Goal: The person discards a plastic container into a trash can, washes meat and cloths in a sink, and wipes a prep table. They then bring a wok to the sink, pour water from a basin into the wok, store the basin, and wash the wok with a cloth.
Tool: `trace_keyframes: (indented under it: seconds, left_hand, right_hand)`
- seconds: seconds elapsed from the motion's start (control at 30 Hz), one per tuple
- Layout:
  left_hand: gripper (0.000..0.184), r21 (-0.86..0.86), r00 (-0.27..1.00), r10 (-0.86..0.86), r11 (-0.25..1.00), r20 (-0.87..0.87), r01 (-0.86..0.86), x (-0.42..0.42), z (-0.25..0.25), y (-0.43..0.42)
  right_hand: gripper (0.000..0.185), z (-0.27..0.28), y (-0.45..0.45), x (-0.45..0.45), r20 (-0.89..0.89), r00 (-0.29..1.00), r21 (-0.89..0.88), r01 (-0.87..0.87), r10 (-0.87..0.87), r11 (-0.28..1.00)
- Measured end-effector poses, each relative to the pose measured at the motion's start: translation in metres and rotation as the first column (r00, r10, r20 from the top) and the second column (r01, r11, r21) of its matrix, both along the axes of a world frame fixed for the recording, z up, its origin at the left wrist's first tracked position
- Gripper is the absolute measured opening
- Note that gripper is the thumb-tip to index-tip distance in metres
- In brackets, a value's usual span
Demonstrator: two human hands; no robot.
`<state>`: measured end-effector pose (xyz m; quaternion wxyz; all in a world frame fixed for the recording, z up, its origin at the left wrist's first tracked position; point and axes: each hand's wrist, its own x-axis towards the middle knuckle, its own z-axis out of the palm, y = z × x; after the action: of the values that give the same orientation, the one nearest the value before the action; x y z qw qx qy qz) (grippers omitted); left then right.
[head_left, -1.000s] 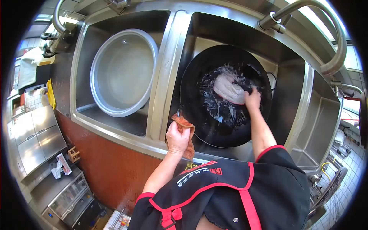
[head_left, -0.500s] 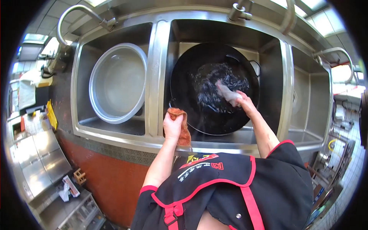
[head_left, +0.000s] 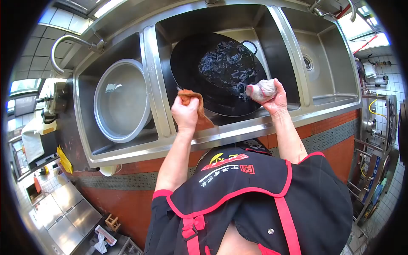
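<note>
A large black wok (head_left: 185, 59) sits tilted in the middle sink basin, with dark, rippling water (head_left: 227, 63) pooled towards its far side. My left hand (head_left: 186, 112) is closed around an orange-brown cloth (head_left: 204, 120) at the wok's near-left edge, by its handle; whether the fingers grip the handle through the cloth is hidden. In my right hand (head_left: 277, 101) is a bunched, wet whitish cloth (head_left: 262, 90) with reddish edging. That hand is raised over the wok's near-right rim, clear of the water.
A round, pale basin (head_left: 142, 95) of cloudy water stands in the left sink. The right sink (head_left: 333, 63) shows its drain. A curved faucet (head_left: 63, 40) rises at the left, and the steel front edge (head_left: 238, 131) runs between me and the basins.
My right hand has lifted the whitish cloth out of the wok, towards me. The wok has tipped, and its water has shifted to the far side. The camera view has also turned.
</note>
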<state>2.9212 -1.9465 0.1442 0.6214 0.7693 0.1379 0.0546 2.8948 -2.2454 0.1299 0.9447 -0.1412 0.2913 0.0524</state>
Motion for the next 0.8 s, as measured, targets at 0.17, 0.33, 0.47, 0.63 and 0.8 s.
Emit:
trace_keyframes:
  seconds: [0.17, 0.33, 0.47, 0.63, 0.8]
  left_hand:
    - [0.022, 0.306, 0.996, -0.083, 0.948, -0.021, 0.085, 0.032, 0.052, -0.009]
    - [0.029, 0.374, 0.991, -0.128, 0.918, -0.030, 0.130, 0.050, 0.075, -0.031]
    - [0.022, 0.416, 0.994, -0.088, 0.903, -0.064, 0.107, 0.046, 0.074, -0.025]
    - [0.018, 0.122, 0.956, 0.126, 0.988, -0.265, -0.096, 0.025, 0.039, 0.009]
    - [0.018, 0.278, 0.952, 0.145, 0.958, -0.270, -0.067, 0.006, 0.009, 0.035]
  right_hand:
    - [0.024, -0.031, -0.019, 0.015, -0.155, 0.969, -0.011, -0.194, 0.190, 0.981]
    - [0.020, -0.080, -0.029, 0.044, -0.343, 0.831, -0.009, -0.470, 0.438, 0.883]
    - [0.020, -0.097, -0.044, 0.055, -0.152, 0.799, 0.091, -0.575, 0.582, 0.813]
    - [0.016, -0.051, -0.055, 0.067, -0.222, 0.724, -0.405, -0.678, 0.653, 0.614]
    - [0.024, -0.036, -0.046, 0.077, -0.254, 0.705, -0.673, -0.620, 0.662, 0.403]
